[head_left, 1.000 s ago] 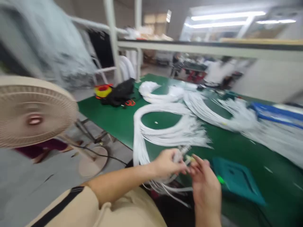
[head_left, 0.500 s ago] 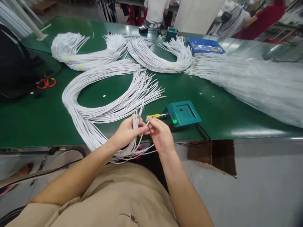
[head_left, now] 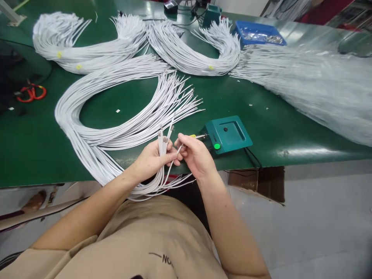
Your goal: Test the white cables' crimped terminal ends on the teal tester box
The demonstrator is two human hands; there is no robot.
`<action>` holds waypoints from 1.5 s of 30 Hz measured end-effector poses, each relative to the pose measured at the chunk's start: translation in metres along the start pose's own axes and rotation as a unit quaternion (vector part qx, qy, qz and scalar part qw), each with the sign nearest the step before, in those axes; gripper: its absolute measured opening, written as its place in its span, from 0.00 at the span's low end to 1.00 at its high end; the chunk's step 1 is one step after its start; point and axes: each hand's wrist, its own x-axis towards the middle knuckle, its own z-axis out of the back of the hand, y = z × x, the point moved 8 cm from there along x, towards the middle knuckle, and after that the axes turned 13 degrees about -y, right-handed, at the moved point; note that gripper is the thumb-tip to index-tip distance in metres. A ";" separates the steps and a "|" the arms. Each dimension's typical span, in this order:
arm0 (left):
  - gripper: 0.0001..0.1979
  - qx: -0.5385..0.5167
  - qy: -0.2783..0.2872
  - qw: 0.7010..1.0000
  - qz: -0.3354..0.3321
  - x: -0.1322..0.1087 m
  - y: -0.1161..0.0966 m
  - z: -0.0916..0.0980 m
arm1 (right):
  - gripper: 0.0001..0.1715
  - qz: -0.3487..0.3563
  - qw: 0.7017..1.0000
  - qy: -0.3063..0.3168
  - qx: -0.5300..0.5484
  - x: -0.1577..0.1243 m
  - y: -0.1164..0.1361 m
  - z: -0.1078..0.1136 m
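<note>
My left hand (head_left: 152, 158) is closed around a small bunch of white cables (head_left: 161, 142), whose ends stick up past the fingers. One white cable (head_left: 179, 148) slants out of the bunch to my right hand (head_left: 199, 155), which pinches it near its end. The fingers partly hide that tip. Just beyond my right hand, a thin metal shaft (head_left: 201, 136) with a yellow part reaches out from a teal box (head_left: 228, 133) with a green button (head_left: 217, 146). My right hand covers most of the yellow part.
A large looped bundle of white cables (head_left: 95, 135) lies left on the green table (head_left: 130, 97). More bundles (head_left: 192, 58) lie behind it. Red-handled scissors (head_left: 31, 93) are at left, a blue tray (head_left: 258, 33) at back right, plastic-covered cables (head_left: 314, 85) at right.
The view has tilted down and come closer to the table. My right hand now covers more of the yellow part. Both hands keep their hold on the cables.
</note>
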 end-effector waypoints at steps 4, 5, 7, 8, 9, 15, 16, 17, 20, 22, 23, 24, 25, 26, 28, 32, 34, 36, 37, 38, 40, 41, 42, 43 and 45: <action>0.15 -0.008 -0.004 1.000 -0.002 0.001 -0.002 0.003 | 0.19 -0.037 0.997 0.005 0.063 -0.001 -0.010 0.002; 0.15 -0.010 -0.004 1.000 -0.002 0.001 -0.002 0.003 | 0.19 -0.044 0.996 0.010 0.075 -0.002 -0.012 0.002; 0.15 -0.013 -0.006 1.000 -0.004 0.001 -0.002 0.003 | 0.18 -0.053 0.994 0.016 0.094 -0.004 -0.014 0.002; 0.15 -0.014 -0.007 1.000 -0.005 0.001 -0.001 0.004 | 0.17 -0.055 0.993 0.017 0.099 -0.005 -0.014 0.002; 0.15 -0.016 -0.010 1.000 -0.007 0.001 -0.001 0.004 | 0.16 -0.055 0.993 0.013 0.102 -0.006 -0.015 0.003; 0.14 -0.015 -0.023 1.000 -0.011 0.002 0.001 0.008 | 0.10 0.016 0.997 -0.057 0.039 -0.007 -0.005 0.016; 0.14 -0.010 -0.023 1.000 -0.018 0.002 0.000 0.009 | 0.10 0.038 0.997 -0.064 0.019 -0.008 -0.002 0.017; 0.16 -0.005 -0.022 0.999 -0.026 0.002 -0.001 0.009 | 0.10 0.062 0.996 -0.070 -0.007 -0.008 0.002 0.017; 0.26 -0.012 -0.005 0.999 -0.034 0.003 -0.002 0.008 | 0.11 0.147 0.977 -0.085 -0.125 -0.011 0.014 0.018; 0.27 -0.049 0.019 0.999 0.002 0.004 0.001 0.005 | 0.08 0.246 0.936 -0.100 -0.232 -0.015 0.024 0.017; 0.26 -0.077 0.031 0.996 0.032 0.004 0.004 0.003 | 0.08 0.308 0.900 -0.107 -0.290 -0.019 0.029 0.015; 0.25 -0.105 0.041 0.992 0.065 0.005 0.006 0.001 | 0.10 0.373 0.852 -0.110 -0.351 -0.023 0.034 0.012; 0.24 -0.131 0.048 0.985 0.097 0.005 0.009 -0.001 | 0.12 0.434 0.795 -0.108 -0.410 -0.028 0.037 0.008; 0.23 -0.153 0.051 0.979 0.124 0.006 0.011 -0.002 | 0.13 0.482 0.736 -0.099 -0.465 -0.032 0.037 0.003; 0.22 -0.176 0.049 0.970 0.158 0.007 0.014 -0.002 | 0.15 0.534 0.638 -0.066 -0.551 -0.035 0.037 -0.004; 0.23 -0.140 0.018 0.983 0.118 0.014 0.015 0.002 | 0.12 0.543 0.548 -0.036 -0.635 -0.028 0.054 -0.005; 0.24 -0.087 -0.003 0.994 0.066 0.017 0.013 0.005 | 0.13 0.525 0.537 -0.034 -0.659 -0.020 0.067 -0.002; 0.24 -0.039 -0.016 0.999 0.029 0.019 0.011 0.005 | 0.11 0.495 0.532 0.001 -0.687 -0.011 0.071 -0.001; 0.24 -0.021 -0.019 0.999 0.020 0.019 0.011 0.005 | 0.09 0.480 0.529 0.025 -0.700 -0.007 0.070 -0.001; 0.24 -0.009 -0.023 1.000 0.014 0.020 0.011 0.005 | 0.07 0.467 0.528 0.046 -0.708 -0.004 0.069 -0.001; 0.23 0.007 -0.029 0.999 0.013 0.020 0.011 0.005 | 0.06 0.451 0.531 0.067 -0.714 -0.001 0.068 0.001; 0.23 0.013 -0.032 0.999 0.014 0.020 0.012 0.005 | 0.06 0.448 0.534 0.069 -0.714 0.000 0.068 0.002; 0.23 0.018 -0.036 0.999 0.016 0.020 0.012 0.005 | 0.07 0.447 0.535 0.068 -0.714 0.000 0.068 0.003; 0.23 0.022 -0.041 0.999 0.018 0.020 0.012 0.005 | 0.07 0.447 0.536 0.066 -0.713 0.001 0.068 0.003; 0.23 0.029 -0.054 0.998 0.023 0.020 0.013 0.007 | 0.08 0.451 0.533 0.060 -0.714 0.002 0.068 0.003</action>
